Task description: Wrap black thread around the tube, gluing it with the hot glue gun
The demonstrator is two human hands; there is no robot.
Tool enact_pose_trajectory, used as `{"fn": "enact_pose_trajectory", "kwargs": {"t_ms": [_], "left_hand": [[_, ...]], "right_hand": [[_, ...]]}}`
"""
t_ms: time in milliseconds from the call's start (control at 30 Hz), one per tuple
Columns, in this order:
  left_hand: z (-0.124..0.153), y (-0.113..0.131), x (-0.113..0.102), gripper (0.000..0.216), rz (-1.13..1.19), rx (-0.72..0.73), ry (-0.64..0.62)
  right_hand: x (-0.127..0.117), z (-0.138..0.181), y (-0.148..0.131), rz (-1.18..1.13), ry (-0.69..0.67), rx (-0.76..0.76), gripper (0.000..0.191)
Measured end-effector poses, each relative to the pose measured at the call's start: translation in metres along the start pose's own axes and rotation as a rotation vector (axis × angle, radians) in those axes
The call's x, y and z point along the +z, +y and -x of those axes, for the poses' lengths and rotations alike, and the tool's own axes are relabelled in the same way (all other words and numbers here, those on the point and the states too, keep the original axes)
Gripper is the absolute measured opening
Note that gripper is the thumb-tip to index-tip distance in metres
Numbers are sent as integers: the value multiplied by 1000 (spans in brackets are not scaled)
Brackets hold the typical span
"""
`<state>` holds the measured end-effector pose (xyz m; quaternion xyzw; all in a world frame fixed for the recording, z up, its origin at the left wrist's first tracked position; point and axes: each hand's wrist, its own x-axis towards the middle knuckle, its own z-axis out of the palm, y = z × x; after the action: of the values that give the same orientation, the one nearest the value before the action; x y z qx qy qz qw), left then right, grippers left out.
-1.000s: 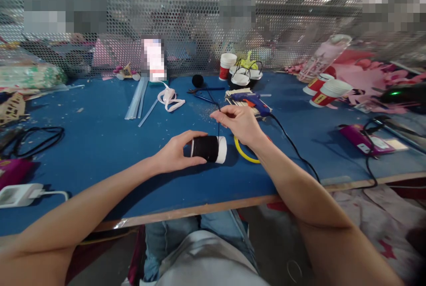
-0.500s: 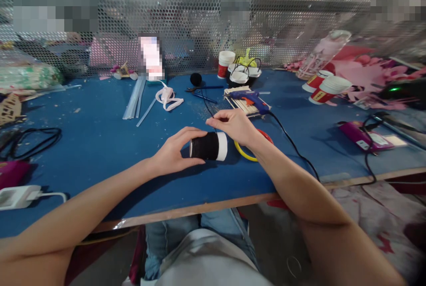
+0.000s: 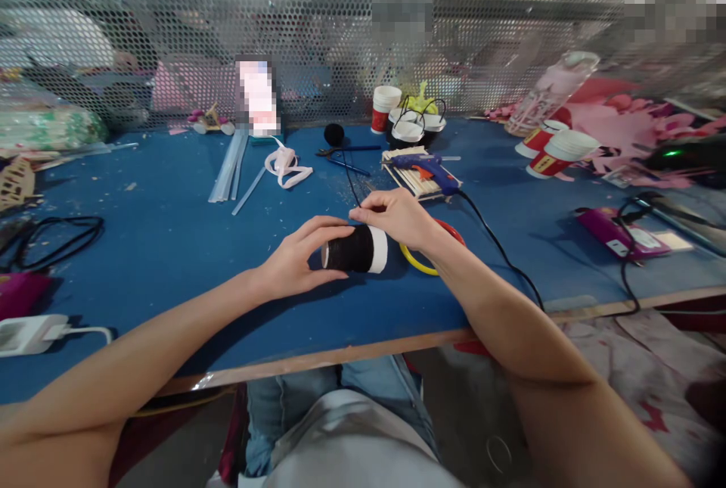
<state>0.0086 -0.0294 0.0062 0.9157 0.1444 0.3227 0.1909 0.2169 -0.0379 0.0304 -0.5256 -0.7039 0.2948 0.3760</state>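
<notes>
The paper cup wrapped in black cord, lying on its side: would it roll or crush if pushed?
The cup lies sideways on the blue table, so it would probably roll, likely curving because it tapers. It looks light and thin-walled, so a hard squeeze might dent it. The left hand steadies it.

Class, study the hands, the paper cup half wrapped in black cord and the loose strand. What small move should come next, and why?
Probably the left hand should roll the cup a little while the right hand keeps the cord taut: the cup's right band is bare white, and the strand runs slack across the table.
</notes>
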Motion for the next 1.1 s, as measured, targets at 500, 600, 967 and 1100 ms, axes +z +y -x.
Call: {"fn": "enact_pose_trajectory", "kwargs": {"t_ms": [500,600,967,1100], "left_hand": [[1,-1,2,54,-17,9,4],[1,-1,2,54,-14,10,5],[1,-1,2,54,-9,9,7],[0,-2,2,54,-7,6,11]], "right_hand": [[1,-2,7,31,-19,-14,31],[0,-2,7,33,-21,-11,31],[1,-3,9,29,-25,-12,31],[1,-3,9,15,-27,0,31]]}}
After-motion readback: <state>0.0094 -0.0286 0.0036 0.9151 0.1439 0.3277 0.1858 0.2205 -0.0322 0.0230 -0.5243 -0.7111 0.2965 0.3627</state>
